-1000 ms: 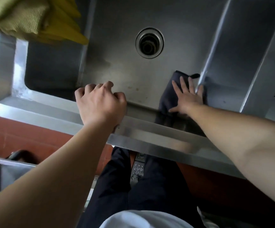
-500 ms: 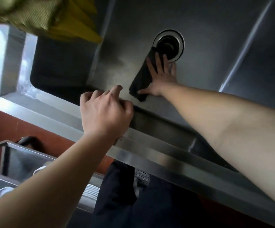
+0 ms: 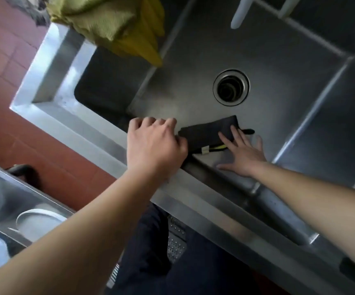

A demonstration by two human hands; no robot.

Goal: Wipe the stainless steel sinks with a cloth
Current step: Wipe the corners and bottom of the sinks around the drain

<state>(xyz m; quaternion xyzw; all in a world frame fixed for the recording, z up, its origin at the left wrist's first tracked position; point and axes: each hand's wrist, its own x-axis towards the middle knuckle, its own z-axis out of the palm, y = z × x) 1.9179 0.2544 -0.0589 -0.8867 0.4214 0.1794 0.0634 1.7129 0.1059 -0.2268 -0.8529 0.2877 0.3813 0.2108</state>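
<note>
My left hand (image 3: 155,145) curls its fingers over the sink (image 3: 100,133) front rim, likely bracing my lean. Beyond, my right hand (image 3: 242,154) spreads its fingers flat, pressing the dark cloth (image 3: 206,133) onto the basin floor, short of the drain (image 3: 231,87).

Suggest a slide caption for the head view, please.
Right hand presses a dark cloth on the sink floor; left hand grips the rim.
</note>
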